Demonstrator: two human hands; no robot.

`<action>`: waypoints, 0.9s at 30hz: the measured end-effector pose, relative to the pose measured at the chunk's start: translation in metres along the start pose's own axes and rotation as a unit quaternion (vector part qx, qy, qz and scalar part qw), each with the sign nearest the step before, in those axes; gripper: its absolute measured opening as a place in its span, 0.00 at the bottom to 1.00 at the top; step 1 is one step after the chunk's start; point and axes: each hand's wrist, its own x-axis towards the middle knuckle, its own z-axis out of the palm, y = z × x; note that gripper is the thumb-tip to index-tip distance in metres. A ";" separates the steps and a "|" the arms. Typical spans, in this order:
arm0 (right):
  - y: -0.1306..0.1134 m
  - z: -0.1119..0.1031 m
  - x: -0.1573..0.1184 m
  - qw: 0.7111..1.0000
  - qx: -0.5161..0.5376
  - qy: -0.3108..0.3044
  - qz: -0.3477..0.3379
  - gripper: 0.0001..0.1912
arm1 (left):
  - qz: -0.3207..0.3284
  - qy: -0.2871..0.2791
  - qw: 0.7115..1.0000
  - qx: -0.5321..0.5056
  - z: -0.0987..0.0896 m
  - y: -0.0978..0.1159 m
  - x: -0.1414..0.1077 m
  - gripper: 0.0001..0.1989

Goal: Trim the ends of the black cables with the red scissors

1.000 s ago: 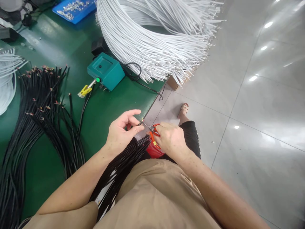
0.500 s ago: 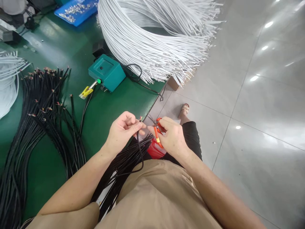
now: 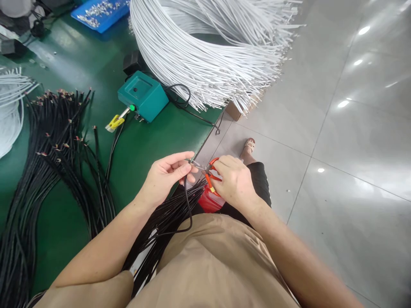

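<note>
The left hand [image 3: 168,173] is pinching a cable [image 3: 186,192] near its tip; the right hand [image 3: 235,177] is gripping scissors [image 3: 209,181], blades reaching that tip. A green bench [image 3: 167,137] is spreading beyond the left hand, shiny floor [image 3: 353,149] beyond the right.

Shows glossy grey tiled floor [image 3: 366,239] filling the right side | crosses it with thin dark joints [image 3: 310,157] | scatters small white light reflections [image 3: 343,104] over it | sets green tabletop [image 3: 167,141] at left, with straight, slanting edge above the floor | catches pale, soft sheen toward upper left
</note>
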 end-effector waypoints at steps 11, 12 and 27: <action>0.002 -0.002 0.003 0.998 -0.059 0.001 -0.027 0.09 | -0.013 -0.011 1.000 -0.016 0.001 0.002 -0.001 0.16; 0.002 -0.002 0.003 0.999 -0.047 0.001 -0.020 0.08 | -0.012 -0.011 1.000 -0.017 0.002 0.002 -0.001 0.16; -0.002 -0.008 0.000 0.998 -0.064 -0.006 -0.021 0.10 | -0.009 -0.011 1.000 0.021 0.001 0.003 -0.001 0.18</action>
